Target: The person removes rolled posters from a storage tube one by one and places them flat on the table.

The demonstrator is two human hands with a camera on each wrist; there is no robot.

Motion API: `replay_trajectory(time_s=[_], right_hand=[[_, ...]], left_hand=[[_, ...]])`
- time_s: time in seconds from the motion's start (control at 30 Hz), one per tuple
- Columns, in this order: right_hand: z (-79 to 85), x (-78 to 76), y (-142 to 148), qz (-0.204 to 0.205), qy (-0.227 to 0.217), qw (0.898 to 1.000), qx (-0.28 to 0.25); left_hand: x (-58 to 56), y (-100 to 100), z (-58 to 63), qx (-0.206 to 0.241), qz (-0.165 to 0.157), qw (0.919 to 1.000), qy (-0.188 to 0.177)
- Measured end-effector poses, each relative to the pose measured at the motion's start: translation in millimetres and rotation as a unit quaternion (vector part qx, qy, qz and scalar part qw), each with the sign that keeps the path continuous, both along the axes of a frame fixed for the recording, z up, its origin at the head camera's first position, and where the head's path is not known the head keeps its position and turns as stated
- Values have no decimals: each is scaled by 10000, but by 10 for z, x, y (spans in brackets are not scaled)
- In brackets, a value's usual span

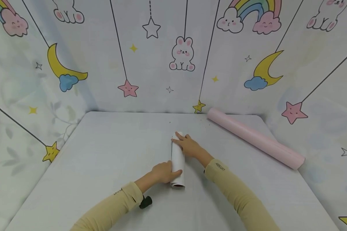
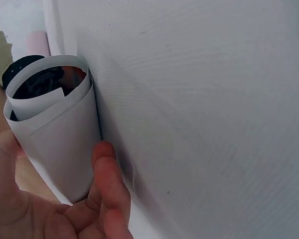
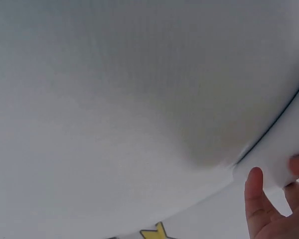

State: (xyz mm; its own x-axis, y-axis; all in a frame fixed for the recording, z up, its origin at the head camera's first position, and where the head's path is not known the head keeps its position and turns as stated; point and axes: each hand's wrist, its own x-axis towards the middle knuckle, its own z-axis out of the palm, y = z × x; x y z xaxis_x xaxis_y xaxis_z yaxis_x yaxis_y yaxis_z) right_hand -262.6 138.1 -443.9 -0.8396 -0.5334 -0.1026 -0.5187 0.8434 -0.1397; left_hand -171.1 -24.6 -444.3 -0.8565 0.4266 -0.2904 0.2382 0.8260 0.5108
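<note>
A rolled-up white paper sheet (image 1: 178, 160) lies lengthwise at the middle of the table, its near end open. The left wrist view shows overlapping layers and a dark inner face with a bit of red on the roll (image 2: 60, 134). My left hand (image 1: 162, 172) holds the near part, thumb across the top and fingers along the left side. In its wrist view that hand (image 2: 65, 214) cups the roll from below the opening. My right hand (image 1: 189, 146) grips the far part, fingers over it; its own camera catches only some fingers (image 3: 256, 191) at the roll.
A longer pink roll (image 1: 254, 138) lies slantwise at the right side of the white-covered table (image 1: 110, 144). Printed fabric walls (image 1: 156, 64) with moons, stars and rabbits enclose the back and sides. A black object (image 1: 146, 202) shows at the left cuff.
</note>
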Motion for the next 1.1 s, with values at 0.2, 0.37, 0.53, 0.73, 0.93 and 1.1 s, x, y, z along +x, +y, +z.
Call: replay_trajectory(time_s=[0.2, 0.37, 0.53, 0.73, 0.93, 1.1], right_hand=[[-4, 6, -21, -139, -398, 9991, 109], [-42, 34, -61, -169, -353, 9989, 251], [-25, 74, -71, -187, -328, 9988, 302], [-7, 84, -65, -188, -437, 9984, 298], [-20, 70, -38, -230, -483, 9982, 267], [-49, 54, -17, -244, -520, 9979, 288]], left_hand=[[-3, -2, -12, -191, -80, 9997, 107], [-14, -8, 0, -203, -99, 9997, 123], [-62, -26, 27, -463, 129, 9988, 84], [-229, -88, 125, -878, -271, 9907, 1006], [-464, -168, 113, -154, -1279, 9881, 838], [-573, -226, 55, 258, -1450, 9884, 363]])
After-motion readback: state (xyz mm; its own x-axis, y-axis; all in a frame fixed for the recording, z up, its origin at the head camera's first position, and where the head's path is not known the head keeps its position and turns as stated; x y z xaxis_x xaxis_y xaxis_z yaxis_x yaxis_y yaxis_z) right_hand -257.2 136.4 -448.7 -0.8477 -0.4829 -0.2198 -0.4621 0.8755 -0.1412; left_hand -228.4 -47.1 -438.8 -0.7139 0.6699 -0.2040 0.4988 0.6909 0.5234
